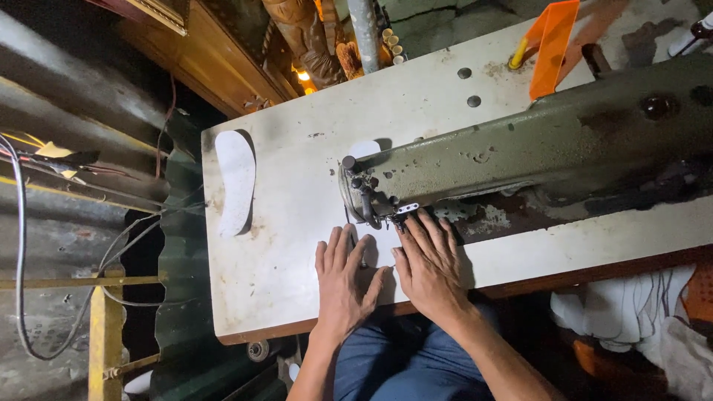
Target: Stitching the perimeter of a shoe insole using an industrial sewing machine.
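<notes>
My left hand (344, 281) and my right hand (431, 263) lie flat, fingers spread, on a white flat piece (377, 251) on the white table (297, 148), just in front of the needle area (369, 212) of an olive-green sewing machine (535, 145). The right hand's fingertips reach under the machine head. Another part of the white piece (364, 149) shows behind the machine head. A white curved sole-shaped piece (235, 182) lies apart at the table's left side.
An orange plastic piece (551, 46) stands at the back of the table. Corrugated metal sheeting (67, 89) and cables (22, 245) fill the left. A yellow metal frame (104, 327) is at lower left. White cloth (631, 308) hangs under the table at right.
</notes>
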